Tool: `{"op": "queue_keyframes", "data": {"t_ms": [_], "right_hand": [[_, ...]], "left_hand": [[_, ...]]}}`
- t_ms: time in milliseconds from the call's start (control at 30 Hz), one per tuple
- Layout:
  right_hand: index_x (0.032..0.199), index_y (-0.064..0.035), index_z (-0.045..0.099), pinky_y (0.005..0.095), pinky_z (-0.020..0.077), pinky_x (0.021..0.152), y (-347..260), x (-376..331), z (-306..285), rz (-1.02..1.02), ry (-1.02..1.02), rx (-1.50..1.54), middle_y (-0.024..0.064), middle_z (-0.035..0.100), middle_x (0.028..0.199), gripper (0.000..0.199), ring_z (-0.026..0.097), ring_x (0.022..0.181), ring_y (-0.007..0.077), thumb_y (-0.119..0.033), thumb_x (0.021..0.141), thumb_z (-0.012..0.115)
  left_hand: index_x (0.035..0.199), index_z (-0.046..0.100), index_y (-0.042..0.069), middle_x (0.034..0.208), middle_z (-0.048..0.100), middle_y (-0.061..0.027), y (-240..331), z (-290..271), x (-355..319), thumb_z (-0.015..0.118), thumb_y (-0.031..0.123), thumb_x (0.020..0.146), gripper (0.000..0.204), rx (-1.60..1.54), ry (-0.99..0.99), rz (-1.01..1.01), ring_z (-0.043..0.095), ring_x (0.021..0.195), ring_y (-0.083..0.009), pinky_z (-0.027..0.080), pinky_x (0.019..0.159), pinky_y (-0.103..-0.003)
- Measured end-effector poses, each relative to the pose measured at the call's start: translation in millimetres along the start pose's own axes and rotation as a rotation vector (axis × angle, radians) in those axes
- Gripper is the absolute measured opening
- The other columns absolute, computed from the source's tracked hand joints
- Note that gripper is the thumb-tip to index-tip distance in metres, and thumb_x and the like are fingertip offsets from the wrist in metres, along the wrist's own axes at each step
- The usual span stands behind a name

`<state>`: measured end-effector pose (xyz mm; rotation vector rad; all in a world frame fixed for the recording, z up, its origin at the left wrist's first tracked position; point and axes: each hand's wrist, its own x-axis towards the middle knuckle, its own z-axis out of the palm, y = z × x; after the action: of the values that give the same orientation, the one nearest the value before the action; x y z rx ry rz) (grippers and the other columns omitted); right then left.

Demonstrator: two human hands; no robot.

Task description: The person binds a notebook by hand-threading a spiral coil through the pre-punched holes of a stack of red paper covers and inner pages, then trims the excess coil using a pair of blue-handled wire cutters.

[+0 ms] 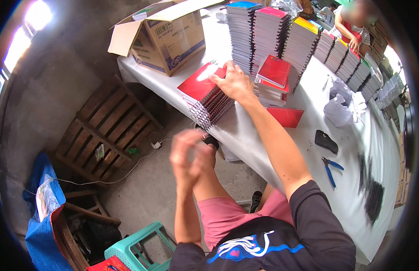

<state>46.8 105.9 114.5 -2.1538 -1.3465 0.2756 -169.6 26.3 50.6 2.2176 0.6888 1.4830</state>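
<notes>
A stack of red-covered spiral notebooks (201, 84) lies at the table's near left edge, its coiled bindings facing me. My right hand (236, 83) grips its right side, with the thumb on the top cover and the fingers bent over the edge. My left hand (189, 156) is raised off the table, in front of the stack and apart from it. Motion smears its fingers, so whether it holds anything is unclear. Just right of my right hand, a smaller pile of red notebooks (273, 71) sits unevenly. A single red cover (286, 117) lies below that pile, partly behind my right forearm.
An open cardboard box (173, 40) stands at the table's far left. Tall notebook stacks (242, 38) line the back, where another person (351, 27) works. Blue-handled cutters (331, 171), a black pouch (326, 141), black binding coils (374, 198) and plastic bags (340, 106) lie on the right.
</notes>
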Motion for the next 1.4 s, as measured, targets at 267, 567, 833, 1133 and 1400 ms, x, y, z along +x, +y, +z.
{"op": "queue_keyframes", "data": {"t_ms": [267,567,833,1133,1400], "right_hand": [[0.129,-0.0142,0.047,0.0445,0.0497,0.081,9,-42,-23,-0.293,0.212,0.197,0.016,0.046,0.117,0.053,0.059,0.097,0.0337,-0.036,0.083,0.063],[0.132,-0.0044,0.042,0.0373,0.0429,0.089,184,-106,-90,0.025,0.511,0.37,0.0158,0.046,0.123,0.075,0.048,0.109,0.0276,-0.03,0.071,0.076],[0.103,-0.0043,0.058,0.0296,0.0536,0.072,248,-98,-45,-0.015,-0.028,0.875,0.0072,0.065,0.098,0.028,0.062,0.086,0.0143,-0.011,0.079,0.071],[0.122,-0.0118,0.055,0.0369,0.0375,0.103,281,-227,-156,-0.129,0.233,0.34,0.0101,0.052,0.128,0.053,0.048,0.12,0.0273,-0.005,0.071,0.07],[0.135,-0.0115,0.043,0.041,0.0423,0.097,470,-293,-242,0.765,0.392,-0.604,0.0149,0.054,0.122,0.057,0.052,0.114,0.03,-0.007,0.08,0.059]], "left_hand": [[0.126,0.051,-0.003,0.12,0.056,-0.012,-79,32,99,0.055,0.027,0.094,0.044,-0.268,0.152,-0.565,0.052,0.109,-0.0175,0.037,0.097,-0.028],[0.12,0.053,-0.002,0.119,0.051,-0.0128,0,22,105,0.053,0.016,0.095,0.031,-0.073,0.438,-0.13,0.053,0.105,-0.017,0.042,0.092,-0.03],[0.136,0.042,0.011,0.128,0.046,-0.0138,78,200,47,0.059,0.014,0.085,0.053,0.16,-0.299,0.288,0.043,0.123,-0.0303,0.03,0.103,-0.046],[0.097,0.061,0.018,0.09,0.053,-0.002,66,223,-28,0.062,0.018,0.08,0.017,0.363,-0.432,0.316,0.049,0.101,-0.0237,0.005,0.102,-0.071],[0.084,0.05,0.007,0.096,0.046,-0.0156,108,238,-31,0.083,0.044,0.053,0.059,0.276,-0.272,0.113,0.042,0.1,-0.0354,0.028,0.09,-0.054]]}}
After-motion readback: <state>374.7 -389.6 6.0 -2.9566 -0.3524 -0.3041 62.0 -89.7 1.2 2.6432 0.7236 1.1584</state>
